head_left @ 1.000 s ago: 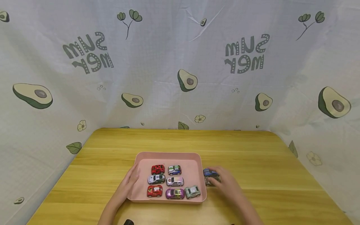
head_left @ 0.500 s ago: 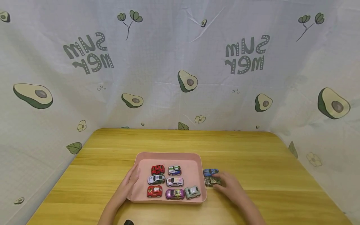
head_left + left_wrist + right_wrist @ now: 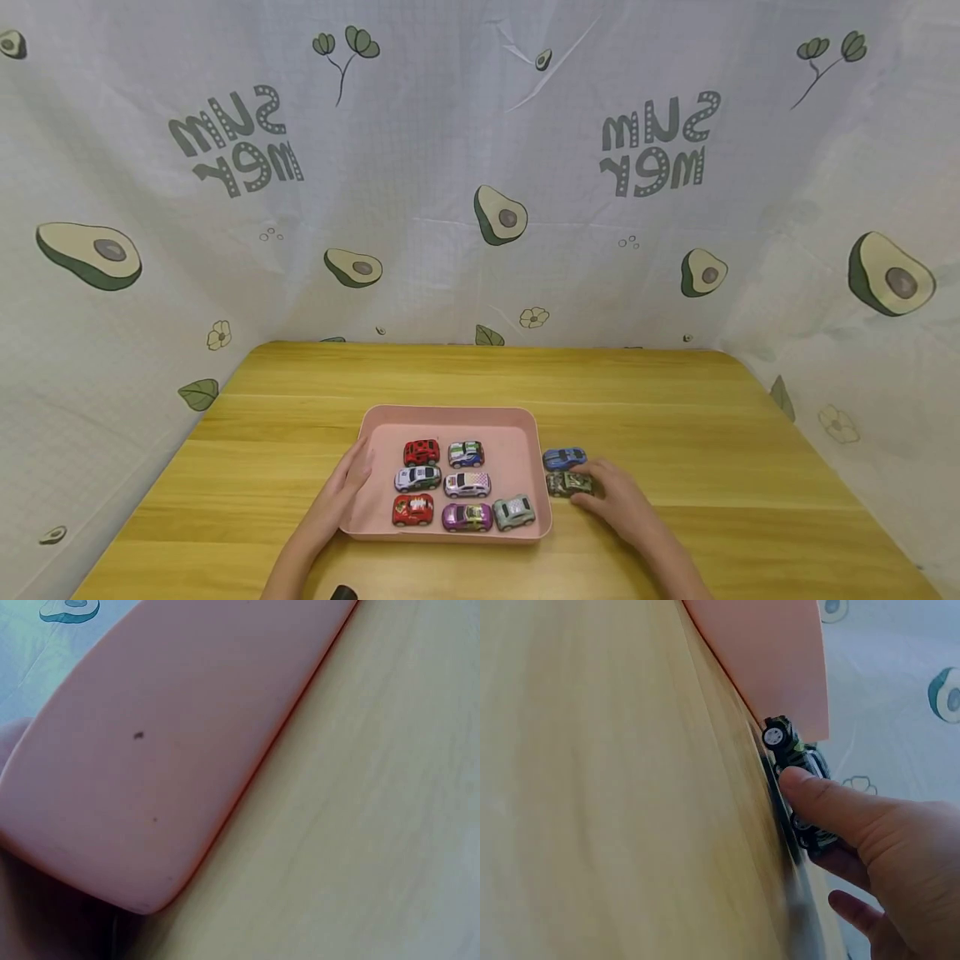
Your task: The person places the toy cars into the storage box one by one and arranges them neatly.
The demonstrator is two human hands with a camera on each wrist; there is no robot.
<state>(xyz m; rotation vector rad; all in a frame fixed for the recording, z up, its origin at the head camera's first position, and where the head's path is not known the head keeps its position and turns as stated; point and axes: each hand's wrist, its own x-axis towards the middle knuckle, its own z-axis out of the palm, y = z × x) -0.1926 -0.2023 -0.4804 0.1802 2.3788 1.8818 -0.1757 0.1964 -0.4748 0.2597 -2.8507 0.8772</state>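
Observation:
My right hand (image 3: 618,498) pinches a camouflage toy car (image 3: 559,484) between thumb and fingers, just right of the pink tray (image 3: 450,417). In the right wrist view the thumb (image 3: 821,796) presses one side of that car, with its wheels facing the camera. Directly beyond it on the table sits a blue toy car (image 3: 564,458). My left hand (image 3: 343,486) rests along the tray's left rim, fingers fairly straight. The left wrist view is mostly the tray's outer wall (image 3: 150,772), with a sliver of finger at the left edge.
Inside the tray stand several toy cars, among them a purple car (image 3: 467,517), a pale green car (image 3: 513,512) and a red car (image 3: 412,510). A wooden table (image 3: 637,417) lies beneath, backed by a printed cloth (image 3: 420,167). A black object (image 3: 343,592) shows at the bottom edge.
My right hand has drawn back from over the blue car to the camouflage car. Both cars now sit slightly farther right. The left hand and the tray have stayed put.

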